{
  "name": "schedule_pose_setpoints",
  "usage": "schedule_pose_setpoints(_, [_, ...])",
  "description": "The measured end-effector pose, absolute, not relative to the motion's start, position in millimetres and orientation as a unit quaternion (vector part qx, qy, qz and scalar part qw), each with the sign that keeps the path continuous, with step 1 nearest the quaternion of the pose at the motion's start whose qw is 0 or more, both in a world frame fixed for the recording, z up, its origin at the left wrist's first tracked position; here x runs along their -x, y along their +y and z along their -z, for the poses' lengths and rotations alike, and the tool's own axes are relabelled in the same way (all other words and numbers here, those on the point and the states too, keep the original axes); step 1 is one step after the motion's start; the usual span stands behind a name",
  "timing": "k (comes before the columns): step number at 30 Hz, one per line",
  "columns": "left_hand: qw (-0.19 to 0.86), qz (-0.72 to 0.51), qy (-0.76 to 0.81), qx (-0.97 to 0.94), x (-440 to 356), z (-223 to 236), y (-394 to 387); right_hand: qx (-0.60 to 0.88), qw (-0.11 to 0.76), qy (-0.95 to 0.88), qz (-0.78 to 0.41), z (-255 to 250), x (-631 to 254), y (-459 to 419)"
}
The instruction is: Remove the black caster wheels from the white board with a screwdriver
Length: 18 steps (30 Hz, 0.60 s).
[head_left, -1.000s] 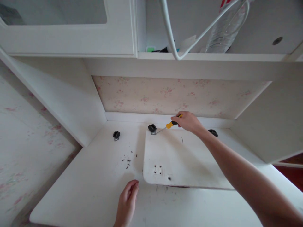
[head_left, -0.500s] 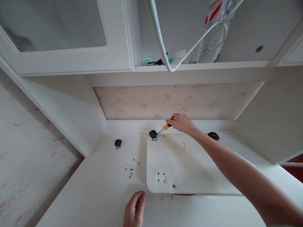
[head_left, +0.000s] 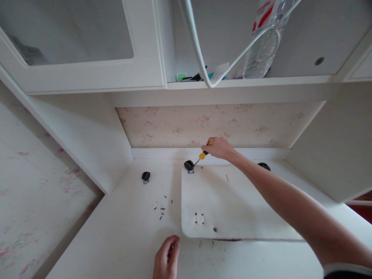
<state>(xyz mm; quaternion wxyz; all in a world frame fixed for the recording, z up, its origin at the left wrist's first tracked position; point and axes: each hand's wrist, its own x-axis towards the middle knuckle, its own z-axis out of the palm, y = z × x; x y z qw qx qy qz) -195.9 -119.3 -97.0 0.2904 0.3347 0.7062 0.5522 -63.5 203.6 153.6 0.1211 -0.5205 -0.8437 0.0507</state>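
A yellow and black screwdriver (head_left: pixel 202 155) is gripped in my right hand (head_left: pixel 218 147), its shaft slanting down to the left. The tip meets the base of a black caster wheel (head_left: pixel 188 165) at the back left corner of a white board (head_left: pixel 238 209). Below on that board, several dark holes (head_left: pixel 199 218) surround a pale square mark. My left hand (head_left: pixel 166 257) is curled at the front, just left of the board's near corner. What its fingers hold, if anything, is hidden.
Several screws (head_left: pixel 162 209) and crumbs lie left of the board. A loose caster (head_left: pixel 145 176) stands farther left, and another caster (head_left: pixel 264 166) sits at the back right. A white cable (head_left: pixel 200 58) hangs before the shelf with a plastic bottle (head_left: pixel 260 50).
My right hand and the screwdriver handle have shifted slightly up and left, steepening the shaft. The tip stays at the caster's base. My left hand has barely moved.
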Motion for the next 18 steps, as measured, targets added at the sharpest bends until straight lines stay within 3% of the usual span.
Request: schedule_pose_setpoints(18, [0.294, -0.521, 0.712, -0.367, 196, 89, -120, 0.485, 0.006, -0.874, -0.028, -193, 112, 216])
